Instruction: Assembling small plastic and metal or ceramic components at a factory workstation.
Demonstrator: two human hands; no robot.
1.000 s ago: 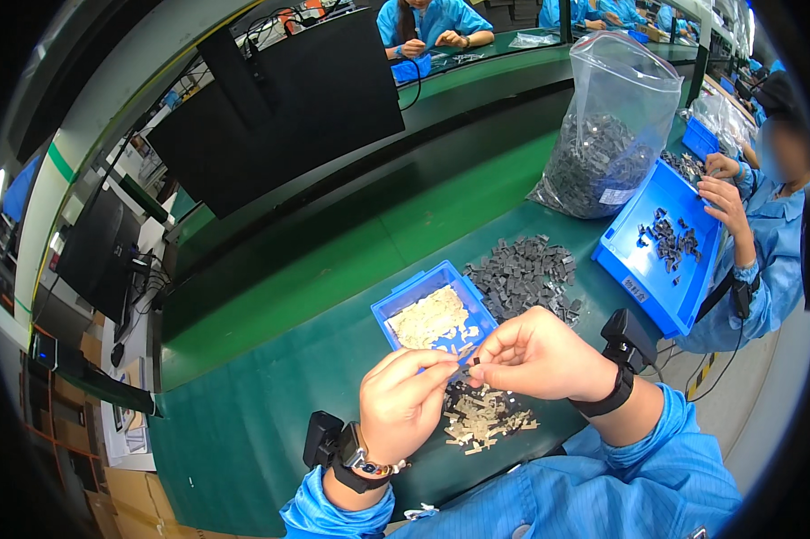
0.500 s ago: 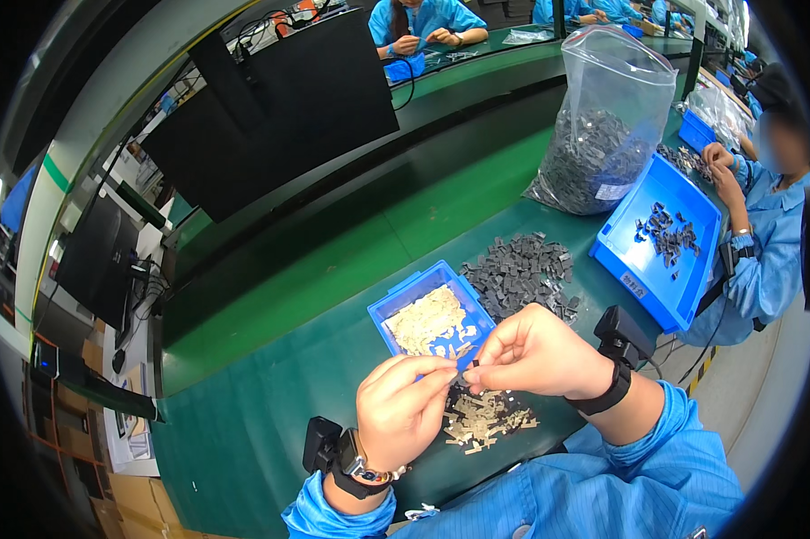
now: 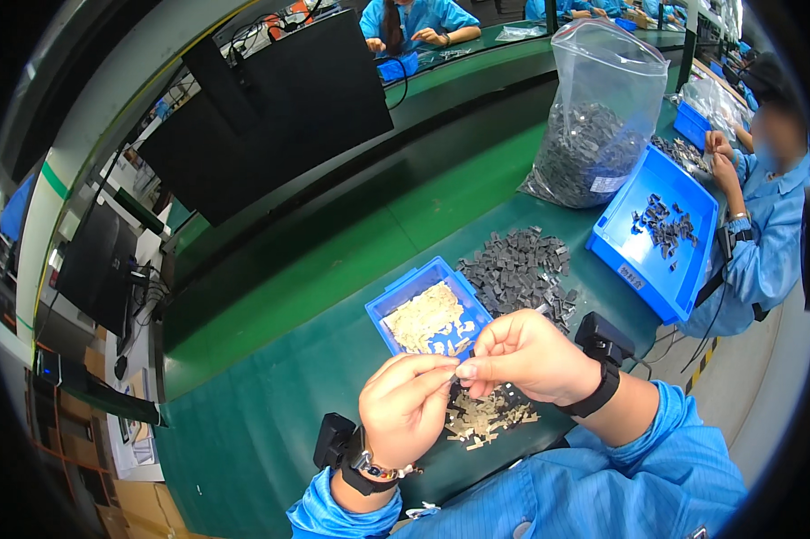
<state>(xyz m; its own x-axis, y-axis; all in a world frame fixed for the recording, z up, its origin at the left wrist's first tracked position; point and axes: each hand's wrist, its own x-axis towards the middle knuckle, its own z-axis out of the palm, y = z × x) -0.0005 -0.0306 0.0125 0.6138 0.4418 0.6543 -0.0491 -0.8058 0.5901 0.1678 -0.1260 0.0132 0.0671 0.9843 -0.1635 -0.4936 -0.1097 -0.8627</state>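
Observation:
My left hand (image 3: 403, 406) and my right hand (image 3: 535, 361) meet fingertip to fingertip above the near edge of the table. Both are closed in a pinch on a small dark piece, mostly hidden by the fingers. Just below them lies a loose heap of beige strips and scraps (image 3: 479, 419). Beyond my hands stands a small blue bin (image 3: 380, 310) with a pile of thin cream-coloured pieces (image 3: 423, 319) inside. Right of that bin, small flat dark grey pieces (image 3: 517, 269) are spread in a heap on the green table mat (image 3: 279, 404).
A large clear bag (image 3: 585, 148) of dark pieces stands at the far right. Near it a bigger blue tray (image 3: 634, 247) holds several dark parts. A co-worker (image 3: 764, 225) sits at the right, another person across the bench. A black panel (image 3: 270, 117) rises at the back left.
My right hand has moved slightly left and down, closing the small gap to my left fingertips. The dark piece that showed between them is now mostly covered.

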